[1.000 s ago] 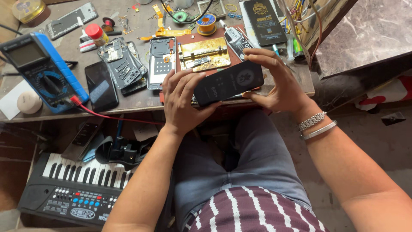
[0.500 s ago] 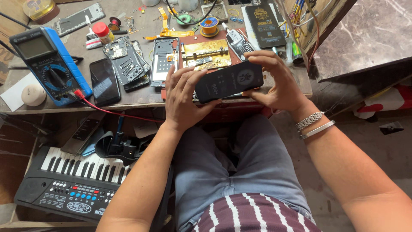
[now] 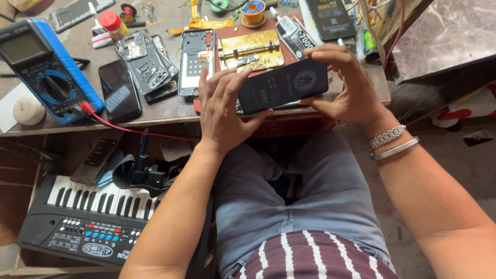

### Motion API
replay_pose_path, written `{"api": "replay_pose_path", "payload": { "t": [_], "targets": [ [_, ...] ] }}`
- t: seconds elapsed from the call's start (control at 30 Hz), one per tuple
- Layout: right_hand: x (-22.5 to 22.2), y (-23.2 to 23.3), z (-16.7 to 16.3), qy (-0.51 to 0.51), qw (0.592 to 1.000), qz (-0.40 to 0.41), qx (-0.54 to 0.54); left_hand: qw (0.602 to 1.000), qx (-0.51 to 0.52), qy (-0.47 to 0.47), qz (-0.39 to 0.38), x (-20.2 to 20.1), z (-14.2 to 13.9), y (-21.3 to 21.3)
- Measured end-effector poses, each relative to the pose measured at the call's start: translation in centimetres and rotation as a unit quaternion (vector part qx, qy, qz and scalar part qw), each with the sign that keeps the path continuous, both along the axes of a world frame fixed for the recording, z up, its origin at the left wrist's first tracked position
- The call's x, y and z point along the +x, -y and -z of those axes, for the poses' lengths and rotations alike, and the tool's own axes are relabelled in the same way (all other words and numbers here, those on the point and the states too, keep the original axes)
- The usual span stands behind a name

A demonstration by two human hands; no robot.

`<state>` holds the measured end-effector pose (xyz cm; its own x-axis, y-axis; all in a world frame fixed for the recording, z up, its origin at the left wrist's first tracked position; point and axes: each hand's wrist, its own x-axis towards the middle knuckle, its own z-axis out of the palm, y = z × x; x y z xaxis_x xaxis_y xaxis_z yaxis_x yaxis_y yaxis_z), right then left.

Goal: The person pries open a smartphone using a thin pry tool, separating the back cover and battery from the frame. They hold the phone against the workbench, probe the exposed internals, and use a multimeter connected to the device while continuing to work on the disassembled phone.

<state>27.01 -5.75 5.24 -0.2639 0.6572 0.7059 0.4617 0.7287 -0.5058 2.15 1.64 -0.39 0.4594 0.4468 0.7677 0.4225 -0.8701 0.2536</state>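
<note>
Closest to us we see a striped shirt (image 3: pixel 320 258) and grey trousers (image 3: pixel 305 191) on our lap, with a small black keyboard (image 3: pixel 88 217) on the floor off to the left. Above the knees, at the near edge of the workbench (image 3: pixel 155 111), we hold a dark phone (image 3: pixel 283 85) flat and lengthwise between both hands. Our left hand (image 3: pixel 222 111) lies with fingers spread and mostly straight, the thumb pressing the phone's near left end. Our right hand (image 3: pixel 349 88) curls around the phone's right end, fingers over the far edge and thumb under the near one; two silver bracelets (image 3: pixel 390 142) sit on that wrist. Just beyond the phone lies a brass-coloured clamp plate (image 3: pixel 250 49), and beside it an opened phone frame (image 3: pixel 194 59). Further left rest a black phone (image 3: pixel 120 90) and a blue multimeter (image 3: pixel 44 70) with a red lead (image 3: pixel 134 129). At the far edge stands a solder spool (image 3: pixel 253 10).
</note>
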Motion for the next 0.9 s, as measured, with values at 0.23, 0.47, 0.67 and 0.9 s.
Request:
{"api": "replay_pose_path", "payload": {
  "t": [0.23,0.47,0.67,0.9],
  "targets": [
    [-0.5,-0.2,-0.2,-0.030,0.999,-0.026,-0.012,1.000,0.009,0.018,0.000,-0.1,0.3,-0.2],
    [-0.1,-0.1,-0.2,-0.033,0.999,-0.035,-0.006,1.000,0.004,-0.007,-0.021,-0.4,-0.7,0.4],
    [0.8,0.0,0.4,-0.035,0.999,-0.019,0.000,0.998,-0.024,-0.033,-0.045,-1.6,-1.9,1.5],
    [1.5,0.3,0.7,-0.087,0.994,-0.026,-0.059,0.989,-0.086,-0.078,-0.093,-3.2,-0.9,3.1]
  ]
}}
